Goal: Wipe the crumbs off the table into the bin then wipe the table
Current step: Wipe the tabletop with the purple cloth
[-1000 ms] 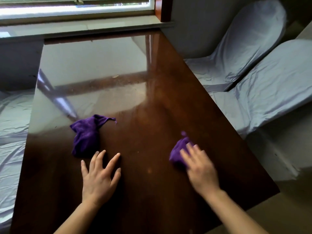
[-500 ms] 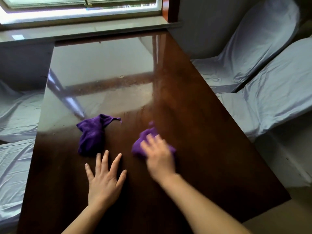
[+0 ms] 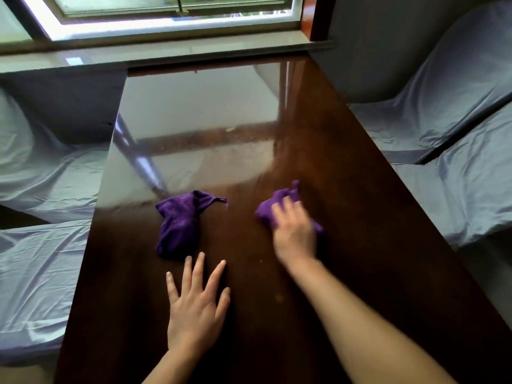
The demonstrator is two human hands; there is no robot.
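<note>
My right hand (image 3: 295,234) presses its fingers (image 3: 288,209) flat and together on a purple cloth (image 3: 270,207) on the dark worktop (image 3: 360,217), while my left hand (image 3: 195,309) lies empty, fingers spread, just short of a second crumpled purple cloth (image 3: 180,223), with covered chairs (image 3: 457,167) on both sides.

Window (image 3: 171,6) backlight; table (image 3: 194,106) glare; right hand (image 3: 295,234) blurred.

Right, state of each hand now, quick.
Left hand: open, flat on the table, holding nothing.
Right hand: pressed on a purple cloth; motion-blurred.
</note>
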